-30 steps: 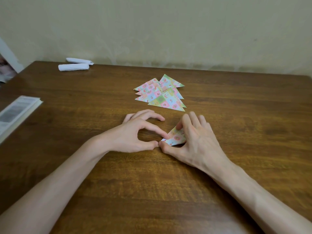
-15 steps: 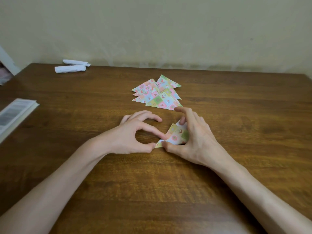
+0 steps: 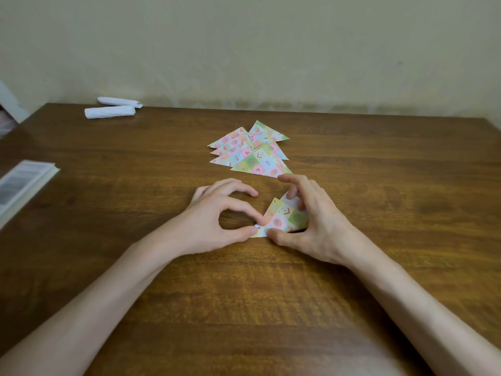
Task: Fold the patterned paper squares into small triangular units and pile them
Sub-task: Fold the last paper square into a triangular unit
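The patterned paper [image 3: 283,219] lies partly folded near the middle of the counter [image 3: 271,308], with a flap lifted on its right side. Your left hand [image 3: 217,217] pinches its left tip between thumb and forefinger. Your right hand [image 3: 315,222] curls over the right part, thumb on the near edge.

To fold well, I judge you should keep that left tip pinned flat, bring the flap over until the edges meet, and only then run a finger along the crease.

The pile of folded triangles [image 3: 252,154] sits just beyond your hands, toward the far edge. It is apart from the paper. Two white rolls [image 3: 109,112] rest near the far left corner, and a booklet [image 3: 24,183] lies at the left edge. Its print is too blurred to read, and no brand shows anywhere.
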The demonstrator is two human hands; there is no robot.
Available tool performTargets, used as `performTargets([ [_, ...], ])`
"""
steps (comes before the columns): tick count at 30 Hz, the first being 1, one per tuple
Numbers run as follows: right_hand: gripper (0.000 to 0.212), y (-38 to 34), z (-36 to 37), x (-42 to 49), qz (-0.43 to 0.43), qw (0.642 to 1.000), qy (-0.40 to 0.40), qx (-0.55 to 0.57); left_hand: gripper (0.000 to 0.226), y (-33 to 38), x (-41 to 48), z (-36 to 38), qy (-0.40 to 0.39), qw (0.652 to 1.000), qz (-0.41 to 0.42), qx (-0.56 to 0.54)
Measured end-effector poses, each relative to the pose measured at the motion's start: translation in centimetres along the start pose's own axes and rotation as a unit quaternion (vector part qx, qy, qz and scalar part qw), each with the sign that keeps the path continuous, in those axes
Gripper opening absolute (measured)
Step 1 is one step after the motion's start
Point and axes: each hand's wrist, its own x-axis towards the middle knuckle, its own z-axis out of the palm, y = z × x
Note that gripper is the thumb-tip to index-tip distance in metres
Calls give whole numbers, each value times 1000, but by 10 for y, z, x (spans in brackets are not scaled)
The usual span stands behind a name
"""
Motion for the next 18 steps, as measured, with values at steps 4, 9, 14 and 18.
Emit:
performTargets([
  [4,100,-2,2,-1,-2,1000,-2,-7,9,2,2,9,47,999,0,-1],
  [9,93,3,-2,0,-3,999,-13,31,9,2,4,13,61,998,9,7],
  [14,89,3,-3,-1,-11,999,-22,23,26,-1,3,15,47,998,34,39],
  [18,88,4,-6,-3,-19,1000,3,11,29,-2,3,16,54,996,45,55],
])
